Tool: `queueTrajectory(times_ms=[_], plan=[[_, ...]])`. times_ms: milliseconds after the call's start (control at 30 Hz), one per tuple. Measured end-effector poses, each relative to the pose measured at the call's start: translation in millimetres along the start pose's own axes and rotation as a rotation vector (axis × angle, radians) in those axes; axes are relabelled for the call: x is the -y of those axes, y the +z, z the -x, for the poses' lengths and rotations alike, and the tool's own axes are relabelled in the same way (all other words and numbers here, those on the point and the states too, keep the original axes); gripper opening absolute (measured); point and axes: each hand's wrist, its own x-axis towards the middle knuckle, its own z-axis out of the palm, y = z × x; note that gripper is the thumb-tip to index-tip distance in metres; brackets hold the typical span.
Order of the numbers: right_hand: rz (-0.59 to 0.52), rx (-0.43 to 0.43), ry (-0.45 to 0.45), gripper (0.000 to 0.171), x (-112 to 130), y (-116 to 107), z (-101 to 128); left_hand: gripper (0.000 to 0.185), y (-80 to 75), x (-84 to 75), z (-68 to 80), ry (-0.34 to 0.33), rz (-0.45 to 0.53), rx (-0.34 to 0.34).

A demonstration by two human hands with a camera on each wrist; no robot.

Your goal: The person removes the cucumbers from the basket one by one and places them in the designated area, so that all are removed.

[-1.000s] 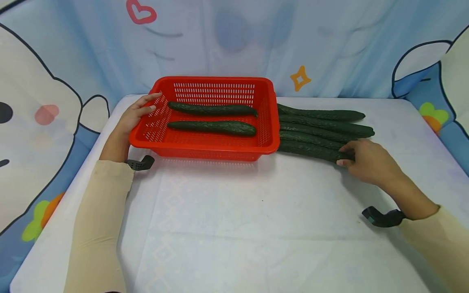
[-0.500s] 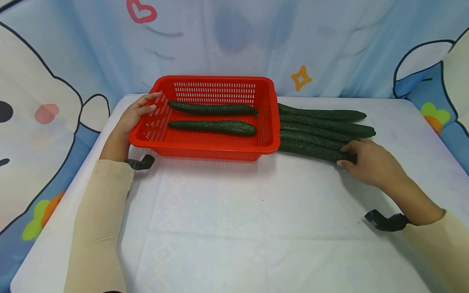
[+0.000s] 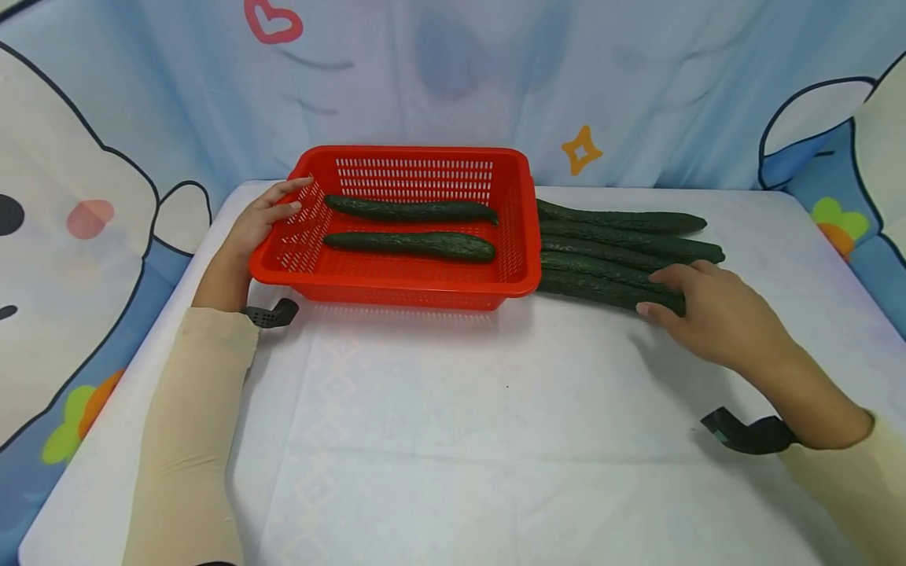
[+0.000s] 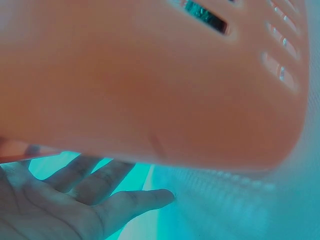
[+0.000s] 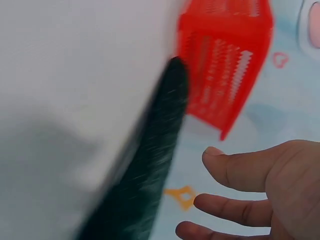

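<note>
The red perforated plastic basket [image 3: 396, 228] is touched at 9 o'clock by the left hand [image 3: 258, 220], fingers relaxed. The nearest long dark-green cucumber [image 3: 602, 289], at the basket's 3 o'clock, is pinched by the right hand [image 3: 715, 314].

No writing anywhere in sight.
The backdrop cloth [image 3: 453, 86] carries only drawn shapes, a red heart [image 3: 272, 22] and a yellow star [image 3: 580, 150]; no letters or numbers.

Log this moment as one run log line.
left hand: rests on red basket rim | right hand: on nearest cucumber | basket: two cucumbers
</note>
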Motion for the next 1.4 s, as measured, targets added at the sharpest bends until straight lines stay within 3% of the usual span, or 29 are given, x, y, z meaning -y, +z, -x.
queueTrajectory(times_ms=[233, 600, 933, 1100, 1233, 1400], plan=[[-0.046, -0.057, -0.081, 0.049, 41, -31, -3, 0.044, 2.8, -2.8, 3.8, -0.027, -0.037, -0.033], [-0.19, -0.038, -0.207, 0.046, 108, -69, -30, 0.045, 0.4, -2.0, 0.3, -0.046, -0.07, -0.055], [-0.33, 0.169, -0.292, 0.045, 156, -91, -95, 0.047, 4.2, -4.6, 3.3, -0.036, -0.09, -0.061], [-0.424, 0.232, -0.256, 0.038, 169, -86, -137, 0.047, 5.5, -3.8, 1.7, -0.039, -0.07, -0.052], [-0.457, 0.325, -0.179, 0.033, 175, -75, -169, 0.046, 6.2, -3.8, 0.6, -0.049, -0.086, -0.078], [-0.578, 0.452, -0.056, 0.034, 180, -57, -201, 0.044, 5.3, -2.5, -1.0, -0.041, -0.106, -0.092]])
